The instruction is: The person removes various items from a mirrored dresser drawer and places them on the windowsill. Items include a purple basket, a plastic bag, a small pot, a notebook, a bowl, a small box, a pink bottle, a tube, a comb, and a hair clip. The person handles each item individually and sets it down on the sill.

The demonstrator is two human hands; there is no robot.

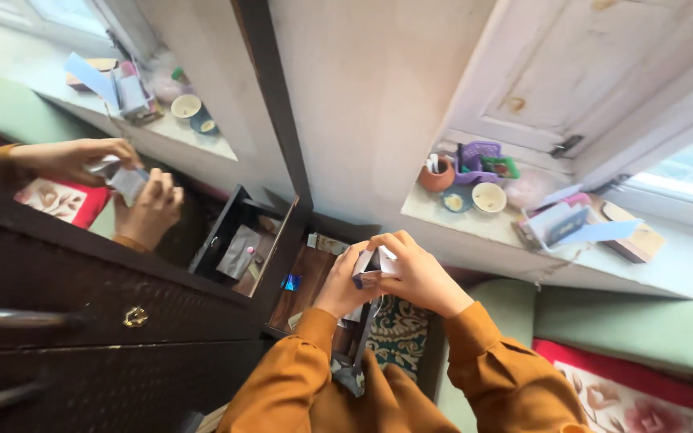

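Head view: both hands up close over open drawer (306, 277), orange sleeves (298, 377) rising from below. Left hand (345, 282) curled round small white box (372, 263), gripping lower left side. Right hand (417, 273) clamped over box top and right side, fingers folded tight. Box sits between palms, above drawer, near patterned cloth (399, 333). Mirror (82, 184) at left doubles hands and box. Windowsill (475, 220) at right: brown pot (437, 175), purple basket (479, 160), small bowls (488, 197), papers.
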